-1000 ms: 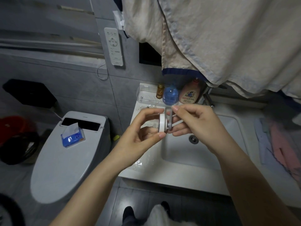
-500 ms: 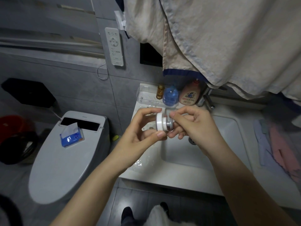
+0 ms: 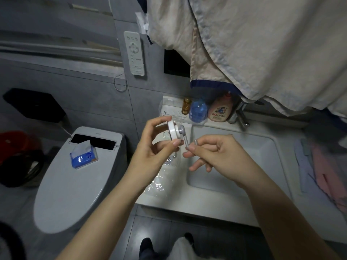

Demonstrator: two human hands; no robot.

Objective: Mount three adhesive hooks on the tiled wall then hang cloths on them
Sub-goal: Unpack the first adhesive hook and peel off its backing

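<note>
The left hand (image 3: 152,152) pinched the white adhesive hook (image 3: 173,130) by its rim; the right hand (image 3: 216,156), beside it, pinched the hook's grey arm (image 3: 185,139).

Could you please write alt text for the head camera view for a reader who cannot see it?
Over a white sink, the left hand grips a round white hook while the right hand pinches its grey arm.

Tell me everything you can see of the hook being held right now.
The adhesive hook has a round white disc base, seemingly plastic, with a grey metallic-looking knob and arm sticking out towards the right. It is held edge-on above the sink's left rim, unmounted. The left hand pinches the disc between thumb and fingers; the right hand pinches the arm's lower end. Its adhesive face is hidden.
</note>
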